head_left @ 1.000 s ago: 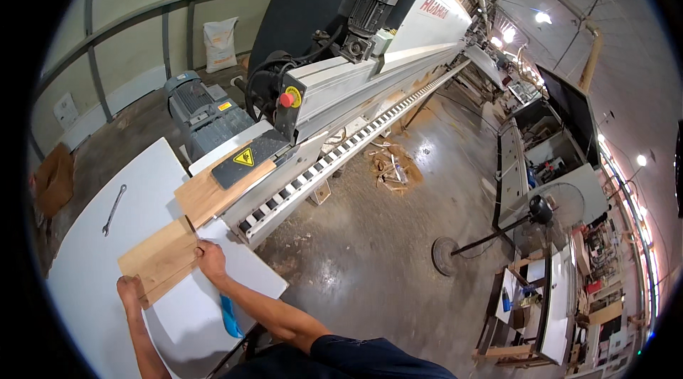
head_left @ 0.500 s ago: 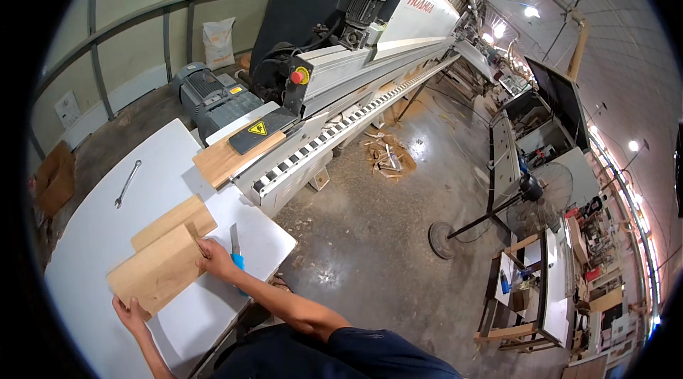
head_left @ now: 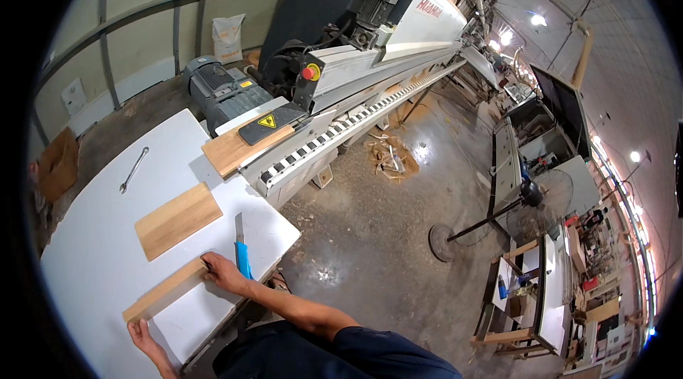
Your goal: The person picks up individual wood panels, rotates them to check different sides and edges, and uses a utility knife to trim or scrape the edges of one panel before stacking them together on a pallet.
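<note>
A light wooden board (head_left: 165, 291) is tipped up over the white table, so it shows as a narrow strip. My left hand (head_left: 144, 340) grips its near left end, fingers at the corner. At the opposite end my right hand (head_left: 226, 274) is closed on the board; something small and dark shows by its fingertips, too unclear to name. A second wooden board (head_left: 178, 220) lies flat just beyond. Right of my right hand rests a knife (head_left: 242, 254) with a blue handle and a flat metal blade.
A wrench (head_left: 134, 169) lies on the white table (head_left: 92, 251). Another board (head_left: 226, 153) sticks out of the long machine (head_left: 334, 87) with its motor and red stop button. A standing fan (head_left: 528, 190) and a wooden-framed workbench (head_left: 544, 293) are to the right.
The held board has been tipped from its broad face towards its edge and moved nearer to me, off the other board. Both hands came along with it. The view has shifted slightly.
</note>
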Tool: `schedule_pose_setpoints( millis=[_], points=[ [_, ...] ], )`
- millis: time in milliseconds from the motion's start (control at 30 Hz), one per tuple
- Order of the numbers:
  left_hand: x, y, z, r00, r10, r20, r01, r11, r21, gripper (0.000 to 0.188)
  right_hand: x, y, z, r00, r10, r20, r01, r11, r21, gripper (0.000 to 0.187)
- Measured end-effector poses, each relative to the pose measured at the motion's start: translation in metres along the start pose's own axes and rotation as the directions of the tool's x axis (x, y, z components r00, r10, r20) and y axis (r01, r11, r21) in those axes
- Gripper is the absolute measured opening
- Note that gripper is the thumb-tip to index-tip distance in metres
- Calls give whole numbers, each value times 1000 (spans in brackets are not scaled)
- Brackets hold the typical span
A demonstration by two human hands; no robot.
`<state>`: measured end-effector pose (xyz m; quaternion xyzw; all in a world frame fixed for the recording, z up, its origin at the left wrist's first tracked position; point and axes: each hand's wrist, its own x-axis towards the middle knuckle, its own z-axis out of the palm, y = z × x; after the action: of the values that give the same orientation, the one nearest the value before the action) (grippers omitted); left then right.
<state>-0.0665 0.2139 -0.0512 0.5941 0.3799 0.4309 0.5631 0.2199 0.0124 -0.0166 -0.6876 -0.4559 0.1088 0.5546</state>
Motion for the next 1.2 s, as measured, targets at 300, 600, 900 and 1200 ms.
schedule_pose_setpoints(
  millis=[300, 600, 900, 1200],
  points=[
    [17, -6, -3, 995, -95, -11, 93, 992, -90, 24, 0, -46, -19, 984, 144, -109, -129, 983, 128, 38],
    [-40, 42, 74, 958, -285, 7, 275, 916, -293, 37, -23, -30, -74, 943, 293, -156, -191, 863, 468, 32],
    [-174, 134, 179, 830, -248, -499, 229, 968, -99, 29, -10, -23, -190, 894, 402, 198, -448, 827, 339, 20],
    [-364, 192, 244, 429, -262, -865, -52, 948, -313, 22, -19, -57, -217, 776, 39, 629, -396, 807, 438, 35]
  ],
)
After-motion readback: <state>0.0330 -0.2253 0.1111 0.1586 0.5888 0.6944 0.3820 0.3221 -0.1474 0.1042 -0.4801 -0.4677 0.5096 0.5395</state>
